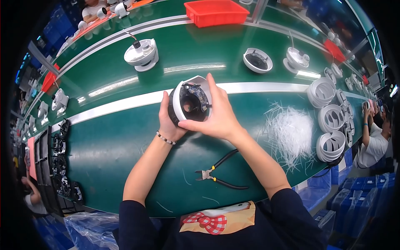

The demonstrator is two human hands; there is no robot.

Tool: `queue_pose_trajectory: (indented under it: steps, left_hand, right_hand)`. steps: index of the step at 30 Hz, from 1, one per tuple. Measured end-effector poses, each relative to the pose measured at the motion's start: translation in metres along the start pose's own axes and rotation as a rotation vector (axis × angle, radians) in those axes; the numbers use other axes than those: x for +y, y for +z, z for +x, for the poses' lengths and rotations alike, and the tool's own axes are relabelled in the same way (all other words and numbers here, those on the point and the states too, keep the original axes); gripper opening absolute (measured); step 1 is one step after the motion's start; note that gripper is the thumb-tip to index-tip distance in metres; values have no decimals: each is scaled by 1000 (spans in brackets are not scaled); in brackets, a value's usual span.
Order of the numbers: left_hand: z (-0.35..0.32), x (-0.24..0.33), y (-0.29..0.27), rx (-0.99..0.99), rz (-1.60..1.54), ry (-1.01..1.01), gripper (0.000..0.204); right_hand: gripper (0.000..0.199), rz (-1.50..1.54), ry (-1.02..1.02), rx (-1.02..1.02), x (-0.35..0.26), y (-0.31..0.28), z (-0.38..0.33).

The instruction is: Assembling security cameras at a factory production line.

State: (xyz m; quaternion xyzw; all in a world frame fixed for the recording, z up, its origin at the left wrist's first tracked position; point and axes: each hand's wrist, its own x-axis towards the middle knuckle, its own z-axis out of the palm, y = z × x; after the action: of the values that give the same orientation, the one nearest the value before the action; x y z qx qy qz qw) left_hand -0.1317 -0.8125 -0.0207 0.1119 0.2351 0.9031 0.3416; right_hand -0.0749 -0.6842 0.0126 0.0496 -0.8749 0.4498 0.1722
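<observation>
Between my two hands I hold a round camera housing [178, 107], white outside and black inside, tilted so its open side with a circuit board shows. My left hand [168, 123] cups its left and lower side, thumb up along the rim. My right hand [221, 112] grips the right side, thumb across the lower rim and fingers over the edge. A beaded bracelet is on my left wrist. Below my hands, black-handled cutting pliers [206, 173] lie on the green table with their jaws apart.
White plastic strips [289, 135] lie heaped on the right, beside stacked white rings [331, 146]. Black circuit assemblies [62, 166] line the left edge. Beyond a metal rail [258, 87], white camera units [141, 54], a white shell [257, 61] and a red bin [216, 13] stand. Other people work nearby.
</observation>
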Motion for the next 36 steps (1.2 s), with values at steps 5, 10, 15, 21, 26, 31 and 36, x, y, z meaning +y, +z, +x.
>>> queue_pose_trajectory:
  steps: [5,10,15,21,26,31,36]
  left_hand:
    - [-5,4,-6,-66,-52,-43,58]
    - [-5,1,4,-13,47,4,55]
    - [-3,-4,3,113,77,9,54]
    - [-4,-5,7,64,101,18,75]
    - [-1,-1,6,62,136,-1,84]
    - [1,5,8,72,186,-43,81]
    - [5,3,4,-2,-70,-72,64]
  right_hand:
    - [113,-30,-55,-28,0,-10,-2]
    - [115,4,-25,-21,-3,-10,-2]
    - [114,26,-43,16,-5,-5,-9]
    - [113,-152,-120,45,-9,-1,-6]
    - [114,-183,-54,17,-10,5,-1]
    - [113,-178,-22,-11,-7,6,1]
    - [117,-247,-227,59,6,6,0]
